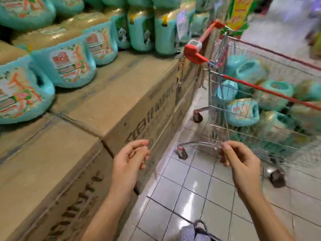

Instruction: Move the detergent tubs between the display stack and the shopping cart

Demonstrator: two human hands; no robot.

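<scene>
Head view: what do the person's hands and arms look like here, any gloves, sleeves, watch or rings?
Both are bare. The left hand and right hand wear no gloves, and no ring, watch or bracelet shows. The left forearm and right forearm are uncovered down to the frame's lower edge, so no sleeve is in view.

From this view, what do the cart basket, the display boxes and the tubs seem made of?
Cart basket: shiny metal wire, a thin gleaming grid.
Display boxes: matte brown cardboard, printed sides, taped seams.
Tubs: probably turquoise plastic, judging by the moulded handle holes; blur leaves the finish uncertain.
</scene>
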